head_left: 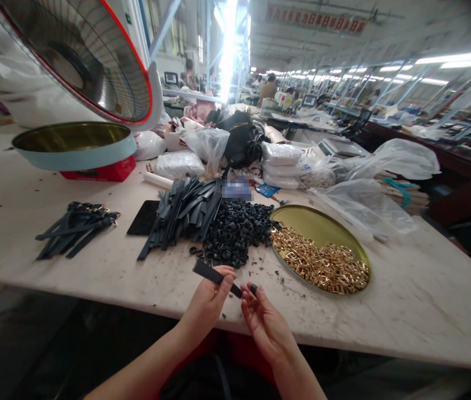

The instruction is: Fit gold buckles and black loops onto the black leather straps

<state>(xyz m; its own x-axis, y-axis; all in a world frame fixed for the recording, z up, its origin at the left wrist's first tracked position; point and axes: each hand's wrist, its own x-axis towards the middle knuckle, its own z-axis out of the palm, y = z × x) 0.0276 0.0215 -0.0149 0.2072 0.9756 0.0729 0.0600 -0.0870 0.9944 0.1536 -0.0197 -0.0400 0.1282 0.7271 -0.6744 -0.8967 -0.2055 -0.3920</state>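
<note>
In the lower middle of the frame my left hand (209, 299) grips a black strap (215, 275) by its end, and my right hand (265, 322) pinches a small black loop (253, 289) just beside the tip of this strap. Above my hands, on the pale table (406, 300), lies a heap of black loops (235, 233), touching a pile of black straps (185, 214) on its left. To the right is a round gold tray (316, 222) with gold buckles (329, 269). At the left lies a separate bundle of straps (77, 228). A fan (80, 55) fills the upper left corner.

Table (406, 311): blk straps (185, 214), loops (235, 230), gold tray (316, 222).
</note>
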